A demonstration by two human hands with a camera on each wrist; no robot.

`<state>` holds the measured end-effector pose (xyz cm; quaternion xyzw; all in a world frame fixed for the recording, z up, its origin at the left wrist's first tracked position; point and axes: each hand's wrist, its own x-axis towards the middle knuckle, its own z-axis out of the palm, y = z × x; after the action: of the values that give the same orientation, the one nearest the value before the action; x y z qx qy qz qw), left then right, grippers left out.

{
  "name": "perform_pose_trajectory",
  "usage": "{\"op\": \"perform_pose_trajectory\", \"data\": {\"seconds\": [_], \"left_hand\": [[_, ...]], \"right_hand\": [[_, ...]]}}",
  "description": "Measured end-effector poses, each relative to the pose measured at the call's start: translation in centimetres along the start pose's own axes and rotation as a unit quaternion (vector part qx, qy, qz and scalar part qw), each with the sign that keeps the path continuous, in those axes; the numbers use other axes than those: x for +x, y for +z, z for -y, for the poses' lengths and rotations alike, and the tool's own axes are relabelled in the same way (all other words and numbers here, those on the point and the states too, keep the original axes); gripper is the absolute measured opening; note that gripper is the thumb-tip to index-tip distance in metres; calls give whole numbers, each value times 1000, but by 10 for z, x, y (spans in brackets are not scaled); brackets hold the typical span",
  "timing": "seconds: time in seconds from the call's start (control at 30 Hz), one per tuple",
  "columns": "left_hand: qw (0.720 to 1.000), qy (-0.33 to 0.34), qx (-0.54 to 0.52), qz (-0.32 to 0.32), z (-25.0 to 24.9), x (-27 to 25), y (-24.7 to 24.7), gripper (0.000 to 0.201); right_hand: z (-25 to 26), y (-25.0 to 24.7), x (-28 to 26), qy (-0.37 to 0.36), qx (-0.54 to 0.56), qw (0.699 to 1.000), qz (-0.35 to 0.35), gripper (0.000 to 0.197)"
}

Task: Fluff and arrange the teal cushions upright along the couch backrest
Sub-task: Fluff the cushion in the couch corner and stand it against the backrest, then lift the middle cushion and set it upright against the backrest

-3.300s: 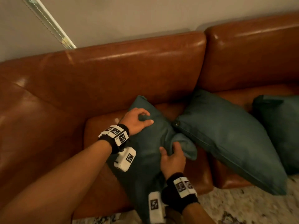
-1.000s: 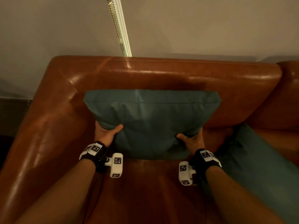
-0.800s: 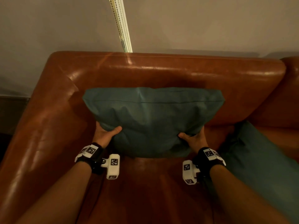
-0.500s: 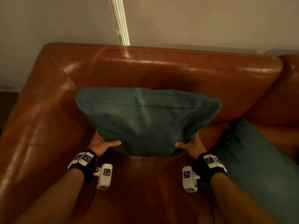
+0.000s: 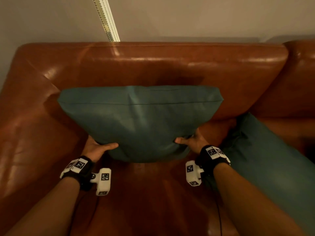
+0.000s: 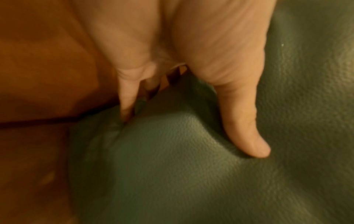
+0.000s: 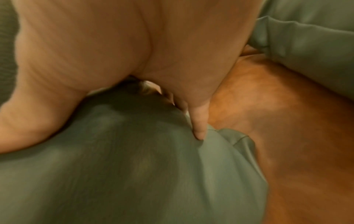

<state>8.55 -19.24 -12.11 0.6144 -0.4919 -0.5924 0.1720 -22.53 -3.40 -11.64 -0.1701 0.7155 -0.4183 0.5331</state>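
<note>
A teal cushion stands on edge over the seat of the brown leather couch, in front of its backrest. My left hand grips its lower left corner, thumb on the front face, fingers behind. My right hand grips the lower right corner the same way. In the left wrist view my thumb dents the cushion. The right wrist view shows my little finger pressed into the fabric. A second teal cushion lies slanted on the seat at the right.
The couch's left armrest rises beside the held cushion. A pale wall with a vertical blind cord stands behind the backrest. A second backrest section continues to the right. Bare seat leather lies between my forearms.
Since 3.3 s ago the cushion went from lying on the seat to standing on edge between both hands. In the last second both hands and the cushion's lower edge drew toward me.
</note>
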Motion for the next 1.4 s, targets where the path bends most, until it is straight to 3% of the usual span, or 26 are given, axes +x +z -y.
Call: {"op": "perform_pose_trajectory", "data": {"seconds": [0.17, 0.3, 0.4, 0.57, 0.73, 0.8, 0.87, 0.97, 1.13, 1.23, 1.3, 1.4], "left_hand": [[1000, -22, -2, -12, 2, -5, 0, 71], [999, -39, -14, -25, 10, -15, 3, 85], [998, -42, -26, -31, 8, -25, 16, 71], [994, -60, -23, -83, 3, -38, 33, 65], [973, -135, -2, -188, 32, -79, 80, 73], [979, -140, 6, -148, 36, -107, 136, 63], [982, -173, -28, -68, 37, -137, 203, 58], [988, -152, 24, 31, 31, -160, 293, 44], [961, -167, 125, 179, 24, -163, 372, 84], [953, -151, 220, 145, 41, -151, 380, 90], [955, -124, 242, 121, 38, -149, 385, 77], [957, -40, 253, 137, 16, -163, 395, 23]], "right_hand": [[-1, -2, -5, -10, 4, 1000, -2, 150], [-4, -14, -13, 13, -2, 1000, 13, 132], [-6, -23, -14, -2, 5, 1000, -4, 109], [-1, -64, -28, -42, -30, 997, 55, 124], [-30, -172, -71, 22, -155, 986, -61, 74], [-56, -218, -87, 46, -200, 970, -132, 64], [-79, -259, -104, 54, -223, 951, -207, 58], [-106, -312, -124, 104, -247, 928, -258, 73], [-151, -371, -140, 262, -184, 905, -281, 117], [-166, -378, -139, 297, -143, 907, -260, 121], [-165, -380, -137, 287, -120, 913, -265, 115], [-154, -387, -135, 268, -106, 912, -293, 88]]}}
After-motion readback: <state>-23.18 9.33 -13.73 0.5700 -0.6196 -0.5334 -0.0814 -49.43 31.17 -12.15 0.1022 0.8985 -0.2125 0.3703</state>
